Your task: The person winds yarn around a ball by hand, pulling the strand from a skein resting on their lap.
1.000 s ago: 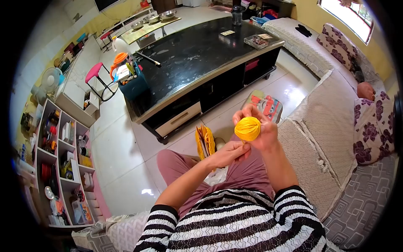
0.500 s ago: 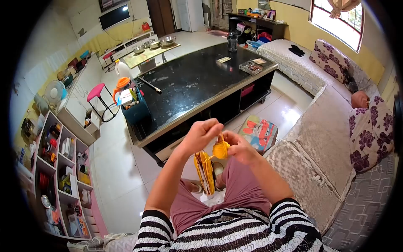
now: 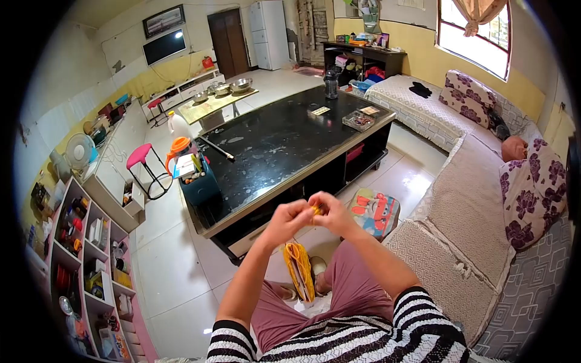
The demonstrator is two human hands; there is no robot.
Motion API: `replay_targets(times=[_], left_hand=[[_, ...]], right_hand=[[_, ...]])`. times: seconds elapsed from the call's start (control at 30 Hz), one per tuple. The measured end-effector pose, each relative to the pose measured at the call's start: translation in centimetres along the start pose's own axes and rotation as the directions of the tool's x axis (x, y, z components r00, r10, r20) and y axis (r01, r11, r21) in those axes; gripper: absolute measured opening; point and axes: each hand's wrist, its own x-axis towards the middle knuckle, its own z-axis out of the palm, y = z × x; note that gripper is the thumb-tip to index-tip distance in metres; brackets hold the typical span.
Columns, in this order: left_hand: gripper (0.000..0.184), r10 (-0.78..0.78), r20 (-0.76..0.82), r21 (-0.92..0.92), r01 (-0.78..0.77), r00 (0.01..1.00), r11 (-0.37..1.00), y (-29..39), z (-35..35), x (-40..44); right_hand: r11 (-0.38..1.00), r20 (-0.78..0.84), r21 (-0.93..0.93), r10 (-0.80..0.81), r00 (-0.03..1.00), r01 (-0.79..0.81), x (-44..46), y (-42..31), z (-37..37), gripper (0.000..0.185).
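**Yellow yarn [image 3: 316, 210] in front of me**

My right hand [image 3: 333, 215] is curled around the yellow yarn, so only a small part of it shows. My left hand [image 3: 289, 221] is bent just beside it; how firmly it closes, and whether it pinches a strand, I cannot tell. Below is a yellow bag [image 3: 299, 272], near my shoe [image 3: 318, 264].

a home living room: sofa [image 3: 466, 199], coffee table [image 3: 272, 145], wall-mounted television [image 3: 164, 47].
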Motion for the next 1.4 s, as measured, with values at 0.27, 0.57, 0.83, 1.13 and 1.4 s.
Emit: replay_targets(times=[0.27,0.57,0.83,1.13,1.4], left_hand=[[0.023,-0.158,-0.242,-0.193,0.112,0.957,0.975,-4.7,-1.9,-0.8],[0.023,0.028,-0.041,0.223,-0.018,0.999,0.975,-3.8,-1.4,-3.4],[0.027,-0.128,-0.293,-0.232,0.06,0.947,0.971,-2.6,-4.2,-2.8],[0.03,-0.228,-0.135,-0.123,0.212,0.964,0.97,-4.0,-0.6,-5.7],[0.027,-0.26,-0.085,-0.171,0.243,0.962,0.955,-0.9,-2.9,-5.8]], right_hand=[[0.528,0.271,0.816,0.012,0.963,-0.236,0.5,-2.8,1.9,0.029],[0.846,-0.069,0.53,0.117,0.991,-0.063,2.9,-1.5,2.8,0.025],[0.897,0.487,0.258,0.199,0.85,-0.358,1.9,-2.6,2.9,0.027],[0.735,0.112,0.65,0.156,0.981,-0.192,3.3,-1.8,3.8,0.026],[0.937,0.419,0.146,0.231,0.878,-0.317,1.1,-0.7,4.5,0.022]])
